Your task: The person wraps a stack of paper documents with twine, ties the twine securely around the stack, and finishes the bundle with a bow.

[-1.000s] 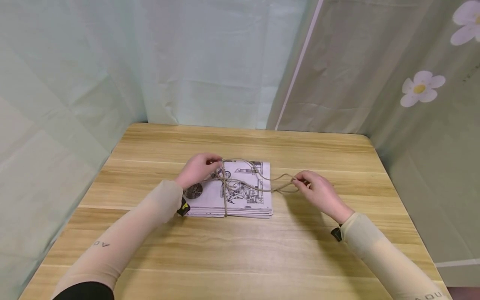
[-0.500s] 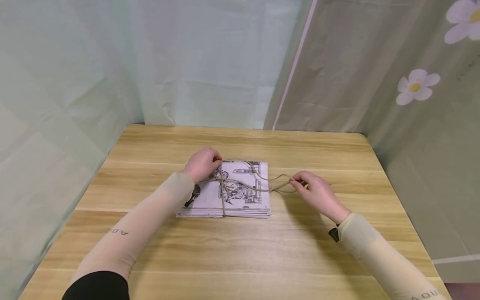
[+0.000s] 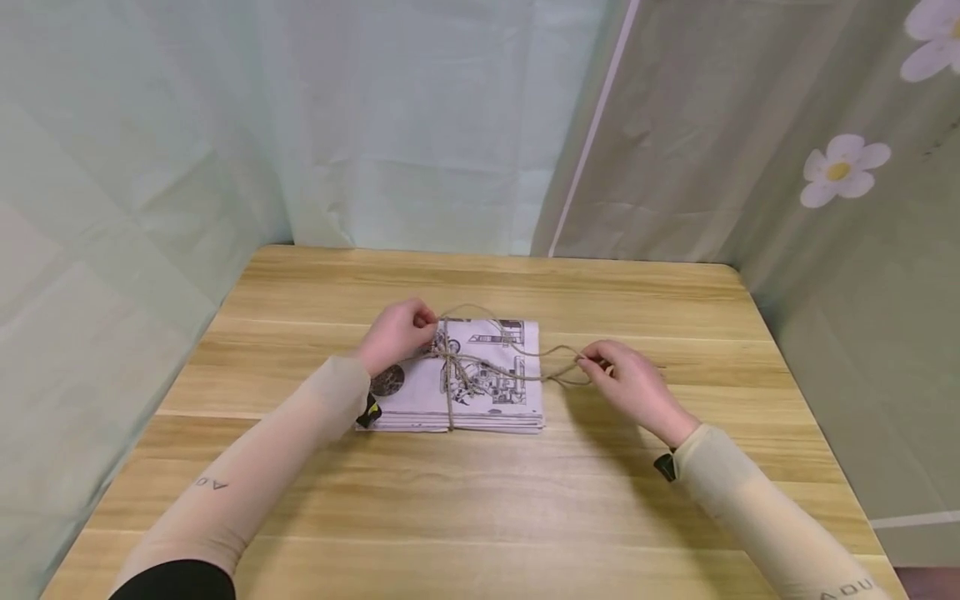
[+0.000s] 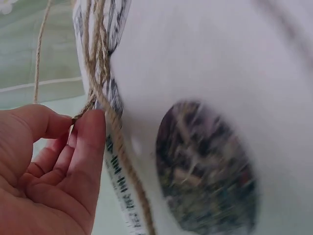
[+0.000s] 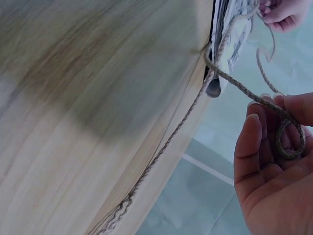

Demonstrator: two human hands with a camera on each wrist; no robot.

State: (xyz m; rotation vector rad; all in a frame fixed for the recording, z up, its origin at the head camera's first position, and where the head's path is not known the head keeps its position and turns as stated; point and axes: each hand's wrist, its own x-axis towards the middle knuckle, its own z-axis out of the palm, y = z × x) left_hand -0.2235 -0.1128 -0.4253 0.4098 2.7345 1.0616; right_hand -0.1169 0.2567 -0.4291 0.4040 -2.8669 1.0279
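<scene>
left hand (image 3: 393,335) pinching twine (image 3: 495,367) at bundle's far-left edge | stack of printed papers (image 3: 487,392) lying mid-table (image 3: 480,500), knot forming on top | right hand (image 3: 633,385) gripping twine loop off stack's right | risk: uneven pulling is likely slipping the knot or shifting the sheets

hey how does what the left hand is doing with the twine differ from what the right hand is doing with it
The left hand sits over the stack of printed paper sheets, pinching the brown jute twine at its fingertips. The right hand sits off the stack, over the bare wooden table, with the twine looped round a finger. The left hand holds it close to the crossing; the right holds strands stretched out from it. Both grip the same twine.
</scene>
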